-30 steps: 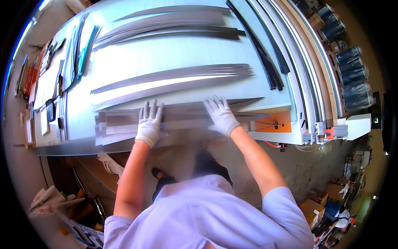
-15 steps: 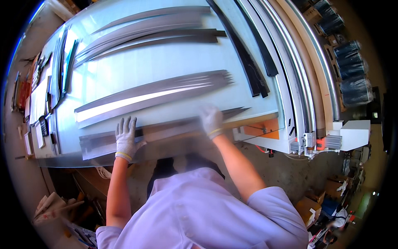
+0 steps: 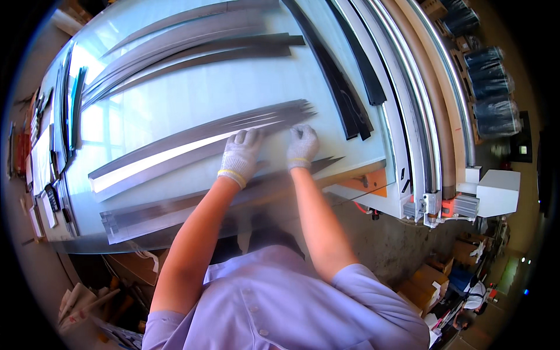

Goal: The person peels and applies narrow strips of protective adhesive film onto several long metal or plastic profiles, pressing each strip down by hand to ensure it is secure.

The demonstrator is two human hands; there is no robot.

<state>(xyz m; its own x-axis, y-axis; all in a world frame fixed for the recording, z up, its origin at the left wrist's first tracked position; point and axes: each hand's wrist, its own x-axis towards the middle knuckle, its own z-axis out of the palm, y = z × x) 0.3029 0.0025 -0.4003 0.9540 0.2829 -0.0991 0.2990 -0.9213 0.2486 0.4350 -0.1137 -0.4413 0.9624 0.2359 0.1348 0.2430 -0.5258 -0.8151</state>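
A stack of long grey strips [image 3: 175, 153], slightly fanned at its right end, lies slantwise across the glass-like tabletop [image 3: 344, 153]. My left hand [image 3: 240, 154], in a white knit glove, lies over the stack's near edge with its fingers stretched out. Just beyond the strips' right end, my right hand [image 3: 303, 147] wears a matching glove. Its fingers are curled in, and whatever they may hold is hidden. Nearer to me, a second bundle of grey strips [image 3: 149, 216] runs along the table's front edge, partly under my left forearm.
More dark strips [image 3: 192, 49] lie on the far part of the table, with long black strips [image 3: 335, 76] to the right. Metal rollers [image 3: 429, 111] flank the right side. Papers and a calculator [image 3: 52, 198] sit at the left. Wrapped dark rolls [image 3: 496, 116] stand beyond.
My left hand has moved right and away from me, from the near bundle to the farther stack. My right hand has moved slightly away from me, its fingers now curled.
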